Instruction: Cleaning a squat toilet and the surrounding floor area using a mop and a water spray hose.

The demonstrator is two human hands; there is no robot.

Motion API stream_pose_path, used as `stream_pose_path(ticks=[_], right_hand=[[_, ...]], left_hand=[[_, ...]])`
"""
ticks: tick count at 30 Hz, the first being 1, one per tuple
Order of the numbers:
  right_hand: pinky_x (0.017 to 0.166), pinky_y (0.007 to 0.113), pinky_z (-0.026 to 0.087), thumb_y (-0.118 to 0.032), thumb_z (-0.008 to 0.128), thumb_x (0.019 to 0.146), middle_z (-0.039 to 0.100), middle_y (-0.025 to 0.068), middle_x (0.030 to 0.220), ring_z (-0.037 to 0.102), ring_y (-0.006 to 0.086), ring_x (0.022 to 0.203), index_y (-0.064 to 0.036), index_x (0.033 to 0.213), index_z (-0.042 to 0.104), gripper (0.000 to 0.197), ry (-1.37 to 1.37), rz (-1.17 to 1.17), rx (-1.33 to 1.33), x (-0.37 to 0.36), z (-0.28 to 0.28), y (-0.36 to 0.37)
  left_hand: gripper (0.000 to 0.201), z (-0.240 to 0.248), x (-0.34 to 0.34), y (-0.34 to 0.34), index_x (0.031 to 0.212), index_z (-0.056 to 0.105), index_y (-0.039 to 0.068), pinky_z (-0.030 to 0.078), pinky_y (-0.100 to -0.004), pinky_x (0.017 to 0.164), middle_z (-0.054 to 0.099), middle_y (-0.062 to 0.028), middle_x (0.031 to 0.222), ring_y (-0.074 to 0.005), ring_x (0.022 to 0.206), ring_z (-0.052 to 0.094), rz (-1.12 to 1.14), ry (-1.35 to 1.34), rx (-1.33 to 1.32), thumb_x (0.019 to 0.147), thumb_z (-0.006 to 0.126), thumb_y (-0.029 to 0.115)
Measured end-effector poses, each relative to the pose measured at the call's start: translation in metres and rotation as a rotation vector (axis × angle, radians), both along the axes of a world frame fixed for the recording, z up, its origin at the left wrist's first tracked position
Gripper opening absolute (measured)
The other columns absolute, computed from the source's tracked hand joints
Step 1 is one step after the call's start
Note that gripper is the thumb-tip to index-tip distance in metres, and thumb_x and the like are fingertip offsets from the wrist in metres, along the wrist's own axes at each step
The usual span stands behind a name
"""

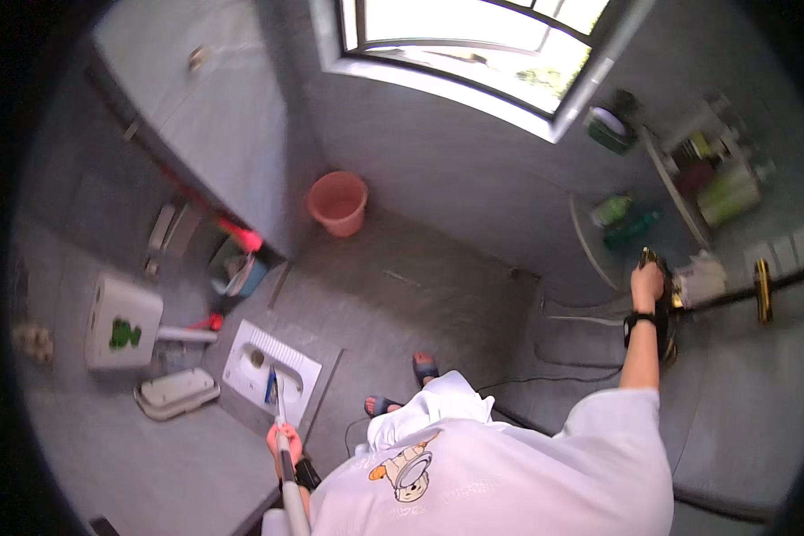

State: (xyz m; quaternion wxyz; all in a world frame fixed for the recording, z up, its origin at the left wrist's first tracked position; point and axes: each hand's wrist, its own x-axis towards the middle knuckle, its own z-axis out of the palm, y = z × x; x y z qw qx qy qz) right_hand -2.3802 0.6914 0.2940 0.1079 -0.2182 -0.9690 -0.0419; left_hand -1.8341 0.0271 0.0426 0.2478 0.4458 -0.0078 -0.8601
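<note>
My left hand [284, 441] is closed around the pale shaft of a long-handled scrub brush [290, 478]. Its blue head rests over the white squat toilet [305, 364] set in the floor, close to the drain hole. On the right, my outstretched right hand [649, 284] grips a black and gold shower fitting [649, 256] at the wall; motion blur hides how the fingers sit on it. A hose [590, 319] loops beneath that hand.
A pink bucket [339, 204] stands in the far corner under the window. Left of the toilet are a white cistern [125, 322] and a white lidded box [177, 394]. A blue bin [244, 275] stands by the partition. Corner shelves [674, 183] hold bottles at right.
</note>
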Motion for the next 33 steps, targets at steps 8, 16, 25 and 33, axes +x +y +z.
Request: stream_pose_path(ticks=[8,16,25,33], right_hand=[[0.056,0.035,0.047,-0.043,0.055,0.086,0.058,0.0089,0.062,0.061,0.0211,0.062,-0.0004,0.075,0.054,0.044,-0.379,0.536,-0.760,0.033,-0.095,-0.259],[0.058,0.032,0.043,-0.026,0.055,0.083,0.055,0.0117,0.062,0.053,0.0142,0.061,0.0027,0.084,0.058,0.028,-0.745,1.305,-0.884,0.148,-0.152,-0.549],[0.056,0.039,0.043,-0.031,0.058,0.079,0.054,0.0156,0.058,0.054,0.0202,0.056,0.0069,0.073,0.053,0.039,-0.984,1.643,-0.720,0.298,-0.150,-0.713],[0.062,0.041,0.045,-0.029,0.056,0.078,0.057,0.0215,0.063,0.061,0.0311,0.063,0.0050,0.077,0.055,0.034,-1.022,1.741,-0.613,0.332,-0.162,-0.751]], left_hand=[[0.016,0.010,0.012,0.007,0.084,0.040,0.004,0.035,-0.0221,0.043,0.040,-0.0013,0.061,-0.0110,0.052,0.041,0.048,-0.023,0.093,0.084,0.050,0.017],[0.019,0.015,0.040,0.006,0.088,0.042,0.004,0.038,-0.0224,0.043,0.048,-0.0039,0.069,-0.0105,0.055,0.050,0.048,-0.122,0.196,0.084,0.049,0.020],[0.021,-0.016,0.064,-0.007,0.095,0.043,0.005,0.038,-0.0219,0.042,0.051,-0.0042,0.076,-0.0093,0.054,0.051,0.145,-0.097,0.218,0.087,0.049,0.023],[0.023,-0.005,0.057,-0.001,0.084,0.046,0.003,0.038,-0.0242,0.040,0.049,-0.0031,0.064,-0.0111,0.051,0.049,0.185,-0.133,0.113,0.087,0.050,0.026]])
